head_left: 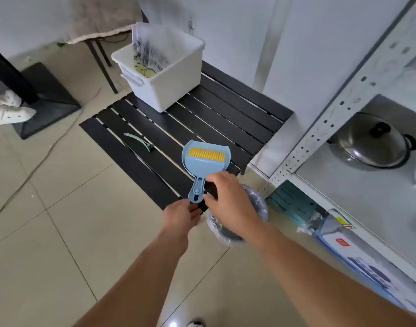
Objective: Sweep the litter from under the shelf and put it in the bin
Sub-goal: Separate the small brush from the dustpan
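A: Listing from the left: hair clip, green, lying loose on the black slatted table; no part in the task. Far behind it, white tub, probably storage.

B: Centre?

A: Dustpan, blue, yellow brush nested inside, flat on the slats near the table's corner, handle toward the person for an easy pick-up. Left hand at the handle's end, fingers curled; whether it grips the handle, I cannot tell. Right hand arched over the handle, fingers spread, nothing clasped.

B: Right side?

A: Bin, bag-lined, on the floor beside the shelf, partly hidden under the right hand. Litter beneath the shelf: not discernible. Sweeping not begun, by my judgement.
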`<action>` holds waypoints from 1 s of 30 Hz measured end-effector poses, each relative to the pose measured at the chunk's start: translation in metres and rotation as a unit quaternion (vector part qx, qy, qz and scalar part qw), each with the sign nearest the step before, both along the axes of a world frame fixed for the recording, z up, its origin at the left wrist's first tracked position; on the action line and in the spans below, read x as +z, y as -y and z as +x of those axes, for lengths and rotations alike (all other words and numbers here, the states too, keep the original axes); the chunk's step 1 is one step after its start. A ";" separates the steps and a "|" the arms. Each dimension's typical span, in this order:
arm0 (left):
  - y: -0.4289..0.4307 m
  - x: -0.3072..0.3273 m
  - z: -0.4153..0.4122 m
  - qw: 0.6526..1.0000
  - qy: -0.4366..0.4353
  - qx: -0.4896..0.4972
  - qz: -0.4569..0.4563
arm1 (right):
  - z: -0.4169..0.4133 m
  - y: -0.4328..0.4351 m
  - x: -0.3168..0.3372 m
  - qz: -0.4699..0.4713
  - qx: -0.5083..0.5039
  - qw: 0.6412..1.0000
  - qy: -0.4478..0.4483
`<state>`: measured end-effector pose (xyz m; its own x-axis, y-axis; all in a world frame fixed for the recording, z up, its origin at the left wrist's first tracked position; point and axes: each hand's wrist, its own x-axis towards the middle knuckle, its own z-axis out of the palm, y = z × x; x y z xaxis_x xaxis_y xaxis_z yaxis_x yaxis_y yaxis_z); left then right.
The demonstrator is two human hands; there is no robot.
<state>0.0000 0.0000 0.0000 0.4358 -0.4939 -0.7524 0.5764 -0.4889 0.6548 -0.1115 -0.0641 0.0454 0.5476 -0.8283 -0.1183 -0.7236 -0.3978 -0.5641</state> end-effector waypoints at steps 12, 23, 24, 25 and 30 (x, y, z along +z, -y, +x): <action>0.022 -0.004 -0.003 0.994 -0.094 0.031 -0.045 | 0.035 0.051 -0.025 -0.046 0.151 0.975 -0.158; 0.022 -0.008 -0.005 0.995 -0.084 0.034 -0.038 | 0.036 0.053 -0.021 -0.128 0.166 0.968 -0.141; 0.022 -0.008 -0.005 0.995 -0.086 0.033 -0.040 | 0.036 0.052 -0.018 -0.137 0.161 0.968 -0.133; 0.021 -0.007 -0.005 0.995 -0.089 0.032 -0.042 | 0.036 0.051 -0.014 -0.150 0.158 0.968 -0.126; 0.020 0.002 -0.006 0.995 -0.089 0.031 -0.042 | 0.030 0.039 -0.011 -0.258 0.126 0.955 -0.073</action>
